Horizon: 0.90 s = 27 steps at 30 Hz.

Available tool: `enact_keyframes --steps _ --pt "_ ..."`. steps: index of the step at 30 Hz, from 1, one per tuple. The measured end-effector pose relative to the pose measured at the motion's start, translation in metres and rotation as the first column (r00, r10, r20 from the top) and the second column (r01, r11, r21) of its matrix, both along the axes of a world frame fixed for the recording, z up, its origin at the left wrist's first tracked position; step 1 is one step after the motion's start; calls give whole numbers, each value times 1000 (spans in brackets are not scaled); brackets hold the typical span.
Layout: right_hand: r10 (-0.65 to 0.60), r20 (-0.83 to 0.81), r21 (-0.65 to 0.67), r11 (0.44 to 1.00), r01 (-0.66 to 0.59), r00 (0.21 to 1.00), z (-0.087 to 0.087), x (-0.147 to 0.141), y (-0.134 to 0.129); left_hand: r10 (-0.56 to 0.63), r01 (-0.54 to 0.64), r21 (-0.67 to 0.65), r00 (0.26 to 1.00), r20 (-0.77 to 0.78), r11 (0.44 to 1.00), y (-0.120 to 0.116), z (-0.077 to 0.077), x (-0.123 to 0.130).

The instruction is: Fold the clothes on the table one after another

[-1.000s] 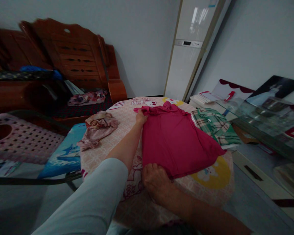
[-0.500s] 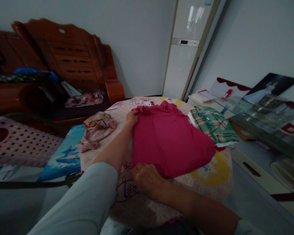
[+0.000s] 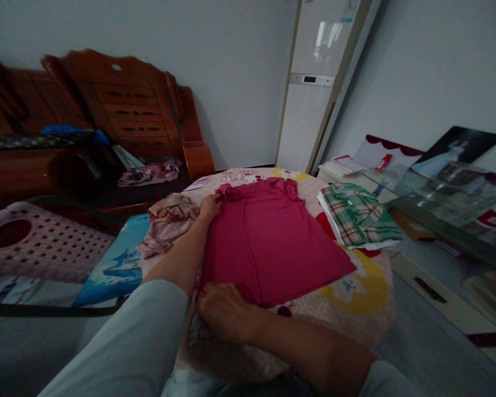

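A dark pink shirt (image 3: 273, 248) lies spread on the round table, its ruffled end pointing away from me. My left hand (image 3: 211, 207) pinches its far left corner beside the ruffle. At the near left corner, my right hand (image 3: 222, 310) is closed on the hem, knuckles up. The fingertips of both hands are partly hidden. A fold line runs down the cloth near its left side. Left of my left forearm sits a crumpled pale pink patterned garment (image 3: 171, 220). Folded green plaid clothing (image 3: 357, 215) rests to the right of the shirt, on top of something white.
A patterned cloth (image 3: 306, 336) covers the table. A pink woven chair (image 3: 62, 242) with a blue cushion (image 3: 118, 264) stands at left, before a wooden sofa (image 3: 128, 110). A glass shelf (image 3: 438, 204) borders the right side; a tall white air conditioner (image 3: 308, 110) stands behind.
Both hands have moved left, drawing the pink shirt with them. The shirt now lies flatter, and its right edge has pulled away from the plaid clothing. The camera view has shifted slightly.
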State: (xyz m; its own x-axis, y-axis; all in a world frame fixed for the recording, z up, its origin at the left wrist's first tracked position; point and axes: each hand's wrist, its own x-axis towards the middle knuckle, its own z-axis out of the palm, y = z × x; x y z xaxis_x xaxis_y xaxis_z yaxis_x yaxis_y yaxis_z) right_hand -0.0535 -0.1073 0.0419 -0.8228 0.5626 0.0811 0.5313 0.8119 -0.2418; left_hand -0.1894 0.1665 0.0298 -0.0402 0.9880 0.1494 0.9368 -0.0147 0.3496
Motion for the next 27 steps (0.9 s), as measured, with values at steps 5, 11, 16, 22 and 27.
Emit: enact_keyframes --steps 5,11,16,22,27 --pt "-60 -88 -90 995 52 994 5 30 18 22 0 175 992 -124 985 -6 26 32" --pt "-412 -236 -188 908 375 880 12 106 62 -378 390 99 918 -119 915 -25 21 119" --pt "-659 -401 -483 743 464 637 6 163 101 -653 662 26 745 -135 749 -50 -25 158" --pt "-856 -505 -777 507 373 111 -2 203 168 -641 650 -22 743 -192 760 -56 -39 159" --pt "-810 -564 -815 514 268 -160 -1 219 222 -643 655 -10 738 -203 755 -58 -38 162"
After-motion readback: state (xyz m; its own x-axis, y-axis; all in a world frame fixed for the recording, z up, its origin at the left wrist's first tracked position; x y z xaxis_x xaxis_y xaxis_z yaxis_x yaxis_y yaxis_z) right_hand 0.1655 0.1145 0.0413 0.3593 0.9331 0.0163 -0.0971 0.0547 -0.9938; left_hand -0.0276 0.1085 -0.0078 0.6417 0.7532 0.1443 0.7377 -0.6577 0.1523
